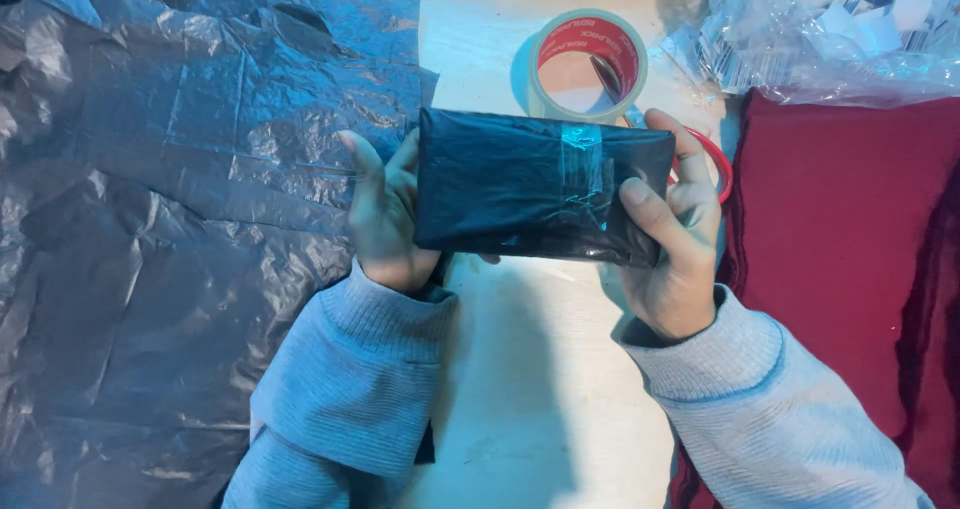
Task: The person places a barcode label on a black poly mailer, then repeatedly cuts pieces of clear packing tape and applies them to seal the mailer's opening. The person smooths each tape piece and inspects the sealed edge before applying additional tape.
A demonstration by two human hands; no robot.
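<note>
I hold a flat rectangular parcel (500,184) wrapped in black plastic, level above the white table (540,389). A strip of clear tape (582,164) runs across its right part. My left hand (385,219) grips the parcel's left end, thumb raised beside it. My right hand (675,244) grips the right end, thumb pressed on the top face. Both arms wear grey knitted sleeves.
A roll of clear tape (588,64) with a red core lies just behind the parcel. Grey-black plastic sheets (170,219) cover the left side. A dark red cloth (850,259) lies at the right. A clear bag of printed labels (820,29) sits at the back right.
</note>
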